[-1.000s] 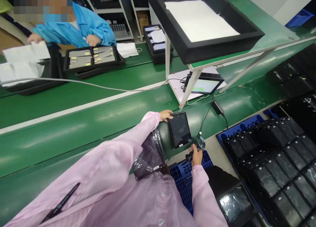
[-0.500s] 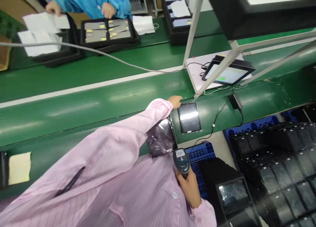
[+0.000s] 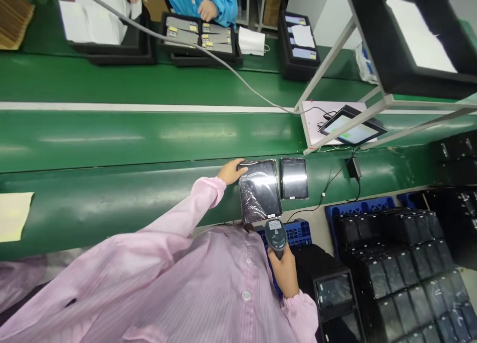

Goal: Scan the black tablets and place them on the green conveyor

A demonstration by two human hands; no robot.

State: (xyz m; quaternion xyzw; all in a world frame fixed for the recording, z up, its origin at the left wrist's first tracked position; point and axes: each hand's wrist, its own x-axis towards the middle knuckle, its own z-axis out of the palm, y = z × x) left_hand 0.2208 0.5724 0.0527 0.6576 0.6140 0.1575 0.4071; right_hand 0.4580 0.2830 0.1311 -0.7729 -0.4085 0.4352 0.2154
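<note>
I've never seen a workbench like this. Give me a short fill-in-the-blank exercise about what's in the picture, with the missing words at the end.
As seen in the picture, the left hand is at the upper ____ corner of the larger dark panel. The smaller dark panel lies to its ____ in the picture. The right hand, holding a scanner, comes out of a sleeve coloured ____. The worktop is coloured ____.

Missing words: left; right; pink; green.
</note>
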